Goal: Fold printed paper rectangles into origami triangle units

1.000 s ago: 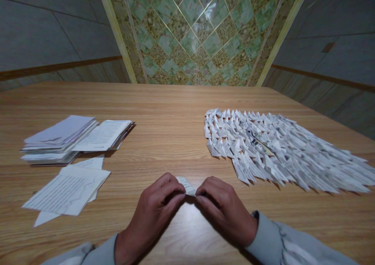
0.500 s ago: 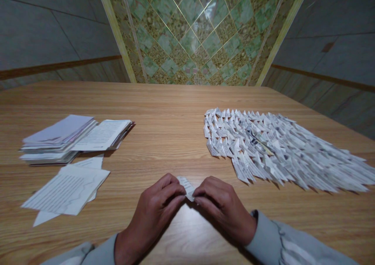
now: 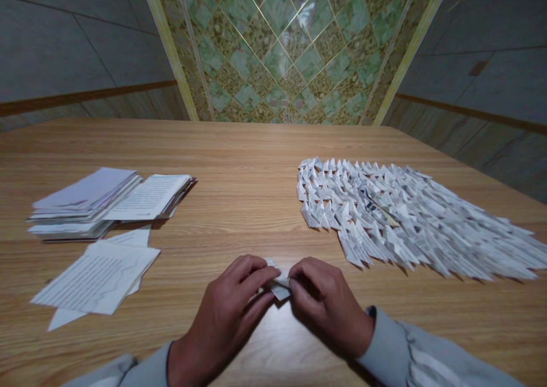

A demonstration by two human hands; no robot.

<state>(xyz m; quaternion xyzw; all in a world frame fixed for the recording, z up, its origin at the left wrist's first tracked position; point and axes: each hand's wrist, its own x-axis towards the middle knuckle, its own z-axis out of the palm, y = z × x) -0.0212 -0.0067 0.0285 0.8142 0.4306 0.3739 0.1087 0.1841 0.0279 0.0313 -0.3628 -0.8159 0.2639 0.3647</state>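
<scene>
My left hand (image 3: 233, 310) and my right hand (image 3: 327, 304) meet at the near middle of the wooden table (image 3: 248, 187). Both pinch a small folded piece of printed paper (image 3: 280, 284) between fingertips, just above the tabletop. Most of the piece is hidden by my fingers. To the right lies a wide spread of several small folded paper triangles (image 3: 401, 219) in rows.
At the left, a stack of printed sheets and an open booklet (image 3: 109, 202) lie on the table. Nearer to me rest loose printed pages (image 3: 100, 276). A tiled wall rises behind the table's far edge.
My fingers have drawn closer together over the paper piece and folded it smaller and lower. The rest of the table is unchanged.
</scene>
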